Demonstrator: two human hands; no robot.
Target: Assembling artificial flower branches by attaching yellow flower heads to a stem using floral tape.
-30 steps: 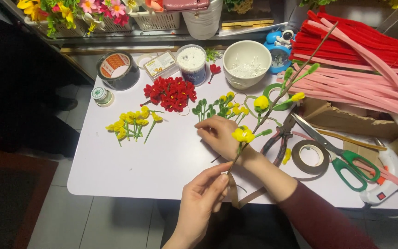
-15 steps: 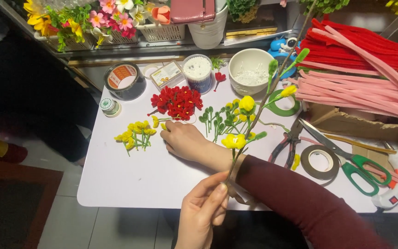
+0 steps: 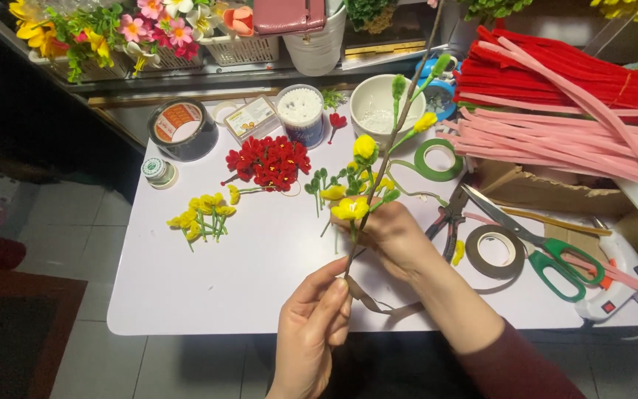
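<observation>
- While the left hand [image 3: 311, 325] pinches the lower end of a long brown stem [image 3: 389, 155] between thumb and fingers closed together, the stem slants up and away over the white table [image 3: 186, 288], which keeps it steady and off the clutter.
- The right hand [image 3: 393, 233] crosses over higher up, fingers curled shut around the stem just beside a yellow flower [image 3: 350, 209], seemingly pressing that bloom's stalk against the branch.
- A strip of brown tape [image 3: 378, 303] trails loose from the stem below the left fingers, lying slack on the table.
- More yellow buds [image 3: 365, 146] and green tips sit along the stem further up, spaced out like a natural spray.
- Loose parts lie sorted within reach: a bunch of small yellow flowers [image 3: 202, 214] to the left, a cluster of red flowers [image 3: 269, 161] behind it, green sprigs [image 3: 317, 185] near the stem.
- Tools rest to the right: pliers [image 3: 448, 222], green-handled scissors [image 3: 548, 247], a brown tape roll [image 3: 496, 251] and a green tape roll [image 3: 438, 159].
- Red and pink pipe cleaners [image 3: 555, 111] are stacked at the far right.
</observation>
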